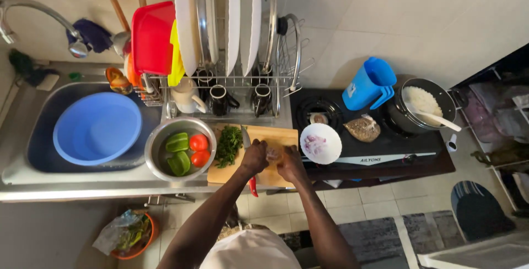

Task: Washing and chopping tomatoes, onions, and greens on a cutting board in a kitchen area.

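Pale, half-peeled onion (274, 153) sat on the wooden cutting board (275, 134), pinned between both hands near the board's front edge. The left hand (255, 158) was closed round a knife (246, 137) whose red handle poked out below the wrist while the blade pointed away toward the chopped green herbs (228, 144). The right hand (291, 164) curled over the onion, fingers bent to steady it. Judging by its look, the onion would be firm but round and slick once skinned, likely to roll or shed its layers, so it wanted holding from above with fingertips tucked back from the blade; the knife was best gripped at the handle, as it was.

Beside the board, a steel bowl (156, 142) held two green peppers (178, 153) and two tomatoes (199, 149). To the right, a white plate (330, 143) carried chopped red onion and rested on the edge of the black gas stove (386, 149). A small bag of brownish grain (362, 128) lay on the stove as well.

Further back, a blue basin (97, 128) sat in the sink; it looked empty. A blue jug (368, 83) stood on the stove, its contents hidden, next to a dark pot (449, 104) of white rice with a spoon in it. Behind everything, a dish rack (286, 54) held plates, lids, a red container and mugs.
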